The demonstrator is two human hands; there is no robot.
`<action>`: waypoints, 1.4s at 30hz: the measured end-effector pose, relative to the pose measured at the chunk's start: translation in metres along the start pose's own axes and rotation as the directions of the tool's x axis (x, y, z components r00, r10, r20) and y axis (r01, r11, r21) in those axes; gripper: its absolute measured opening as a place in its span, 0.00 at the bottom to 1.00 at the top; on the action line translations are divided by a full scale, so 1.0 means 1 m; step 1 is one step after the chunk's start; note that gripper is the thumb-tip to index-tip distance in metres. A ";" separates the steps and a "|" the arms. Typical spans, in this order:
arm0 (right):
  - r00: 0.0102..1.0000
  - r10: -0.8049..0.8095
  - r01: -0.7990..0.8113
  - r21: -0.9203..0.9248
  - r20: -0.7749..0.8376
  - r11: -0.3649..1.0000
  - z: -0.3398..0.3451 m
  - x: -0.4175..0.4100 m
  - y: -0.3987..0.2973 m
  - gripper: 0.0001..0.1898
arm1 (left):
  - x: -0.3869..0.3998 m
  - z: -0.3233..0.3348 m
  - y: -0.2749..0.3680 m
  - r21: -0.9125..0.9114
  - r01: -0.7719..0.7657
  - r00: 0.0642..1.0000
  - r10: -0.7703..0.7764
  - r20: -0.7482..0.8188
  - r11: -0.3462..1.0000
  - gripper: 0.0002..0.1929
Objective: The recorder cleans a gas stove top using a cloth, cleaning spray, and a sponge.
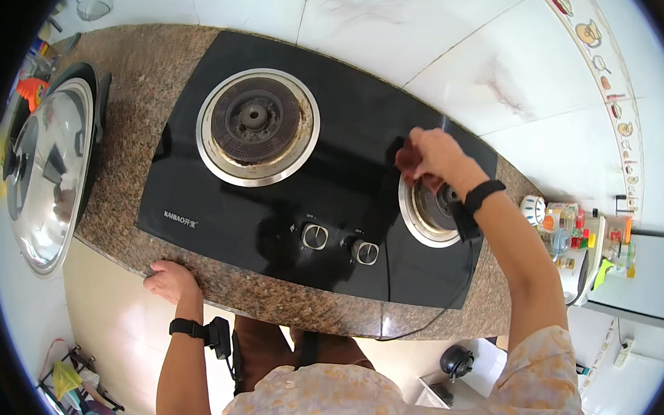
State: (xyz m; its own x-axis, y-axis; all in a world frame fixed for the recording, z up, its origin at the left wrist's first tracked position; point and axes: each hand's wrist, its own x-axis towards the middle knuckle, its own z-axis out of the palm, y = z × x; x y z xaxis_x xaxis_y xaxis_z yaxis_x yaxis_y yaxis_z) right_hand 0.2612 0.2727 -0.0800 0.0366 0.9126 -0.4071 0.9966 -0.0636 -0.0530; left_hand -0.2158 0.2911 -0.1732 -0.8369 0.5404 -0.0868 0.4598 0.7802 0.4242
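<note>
A dark red cloth (408, 159) is bunched in my right hand (439, 154), over the back left of the right burner (429, 213). The hand and the wrist device hide part of that burner. Both burners are set in a black glass gas cooktop (343, 202). The left burner (252, 120) has brownish stains on its metal ring. Two control knobs, the left one (315, 236) and the right one (366, 252), sit near the cooktop's front. My left hand (173, 280) grips the front edge of the speckled granite countertop (236, 281), left of my body.
A wok (102, 96) with a domed metal lid (54, 185) stands at the left. White wall tiles (372, 21) rise behind the cooktop. Bottles and jars (561, 238) crowd the right. A thin black cable (424, 329) hangs from my right wrist across the counter. A dark kettle (456, 360) stands lower right.
</note>
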 end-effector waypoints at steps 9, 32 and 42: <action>0.975 0.193 -0.197 -0.029 -0.109 0.980 -0.005 0.001 0.053 0.24 | -0.009 -0.002 0.007 -0.013 0.062 0.998 -0.062 0.013 0.998 0.26; 0.727 0.681 -0.632 0.304 -0.084 0.712 0.098 -0.157 0.096 0.20 | -0.006 0.003 0.005 -0.028 0.031 0.999 -0.032 -0.041 0.999 0.27; 0.656 0.660 -0.537 0.387 -0.366 0.749 0.117 -0.206 -0.037 0.20 | -0.002 -0.003 0.009 -0.027 0.026 0.999 -0.027 -0.031 0.999 0.27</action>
State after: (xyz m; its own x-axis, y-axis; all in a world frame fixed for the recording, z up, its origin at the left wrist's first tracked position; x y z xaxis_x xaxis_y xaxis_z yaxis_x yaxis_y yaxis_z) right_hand 0.2077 0.0399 -0.1012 0.7088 0.7047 0.0316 0.6982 -0.6944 -0.1739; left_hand -0.2111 0.2961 -0.1668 -0.8577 0.5093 -0.0701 0.4298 0.7851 0.4460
